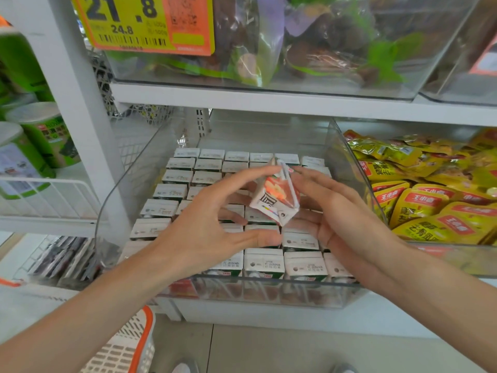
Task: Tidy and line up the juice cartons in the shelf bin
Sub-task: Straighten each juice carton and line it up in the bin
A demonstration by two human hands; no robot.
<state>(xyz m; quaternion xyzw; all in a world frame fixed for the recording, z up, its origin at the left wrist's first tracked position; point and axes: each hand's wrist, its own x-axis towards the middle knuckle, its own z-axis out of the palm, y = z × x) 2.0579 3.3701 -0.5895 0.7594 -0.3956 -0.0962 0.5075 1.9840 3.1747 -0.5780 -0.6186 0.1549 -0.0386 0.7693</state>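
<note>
A clear plastic shelf bin holds several rows of small juice cartons, standing upright with their white tops showing. One loose juice carton with an orange fruit picture is tilted in the air above the middle rows. My right hand holds it from the right and below, fingers spread along its side. My left hand hovers beside it on the left, fingers apart; its fingertip touches the carton's top corner. Both hands hide cartons in the middle of the bin.
To the right, a second clear bin holds yellow snack packets. A clear bin of bagged goods with a yellow price tag sits on the shelf above. Green tubs stand at left. An orange-rimmed basket is below left.
</note>
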